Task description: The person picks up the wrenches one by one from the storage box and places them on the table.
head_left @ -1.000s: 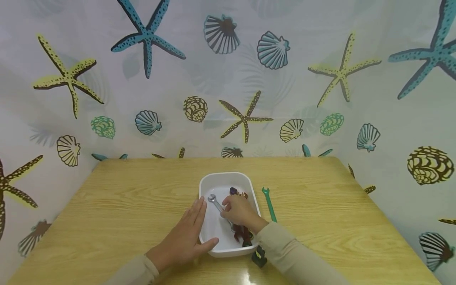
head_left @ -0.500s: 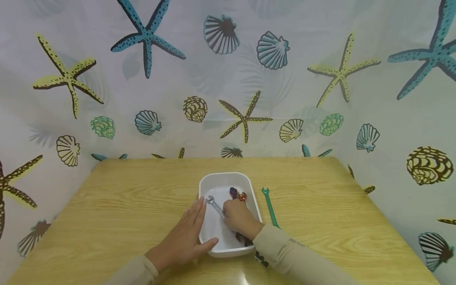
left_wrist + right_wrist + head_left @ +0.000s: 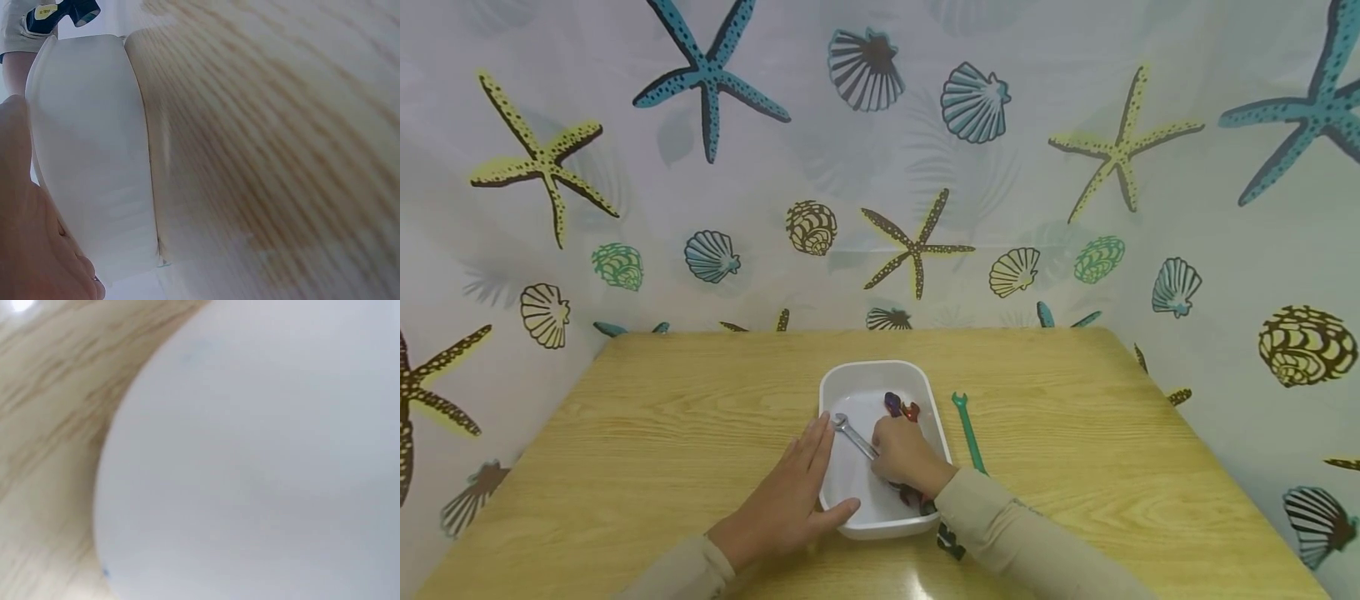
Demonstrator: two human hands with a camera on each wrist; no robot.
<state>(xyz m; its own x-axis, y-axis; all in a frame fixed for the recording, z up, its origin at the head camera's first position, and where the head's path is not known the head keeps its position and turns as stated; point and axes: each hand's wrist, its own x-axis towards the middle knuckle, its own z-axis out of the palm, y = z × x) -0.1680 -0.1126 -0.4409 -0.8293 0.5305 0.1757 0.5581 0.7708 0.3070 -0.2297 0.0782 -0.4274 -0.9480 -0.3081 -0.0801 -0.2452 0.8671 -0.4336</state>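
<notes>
A white tray stands on the table. My left hand lies with straight fingers along its left wall, thumb at the near left corner. In the left wrist view, that hand rests against the tray's wall. My right hand is down inside the tray, fingers curled at the shaft of a silver open-ended wrench, whose fingertips are hidden. Beyond the knuckles show a purple wrench head and a red wrench. Darker tool parts lie half hidden under the wrist. Only tray surface and table show in the right wrist view.
Right of the tray, a green wrench lies on the wooden table, its near end behind the right sleeve. The dark wrist camera hangs below the right forearm. A patterned curtain surrounds the table's back and sides.
My right hand has lowered into the tray and its fingers have curled in. The silver wrench has turned slightly, its head shifting left. More of the red wrench shows. The left hand stays put.
</notes>
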